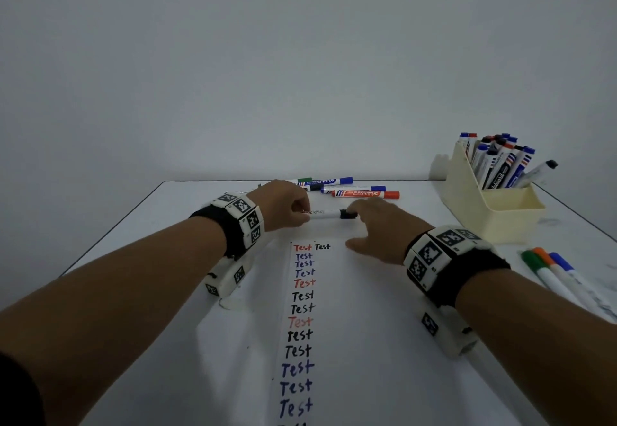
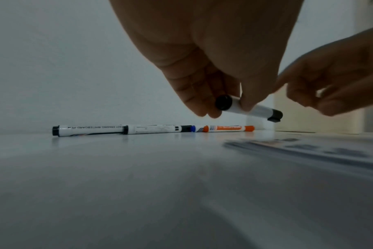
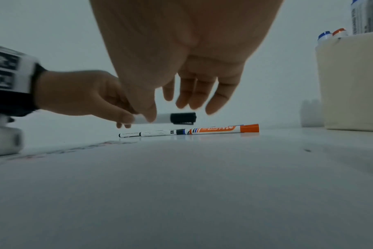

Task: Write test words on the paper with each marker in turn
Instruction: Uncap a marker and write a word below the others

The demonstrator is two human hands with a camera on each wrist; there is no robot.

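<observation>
Above the paper's far end, a capped black marker held level

Left hand [image 1: 283, 203] pinches the black marker [image 1: 329, 214] by its tail, fingers [image 2: 194, 94] curled and hiding that end from the head view; right hand [image 1: 380, 228] hovers beside the cap, relaxed, grasping nothing; paper [image 1: 334, 325] runs off the near edge; right of it, the counter [image 1: 417, 212] carries a cream bin [image 1: 500, 215]

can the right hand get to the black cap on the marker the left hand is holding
Probably yes. The left hand pinches only the barrel end of the marker, so the black cap sticks out free, and the right hand hovers open just above it with nothing between.
</observation>
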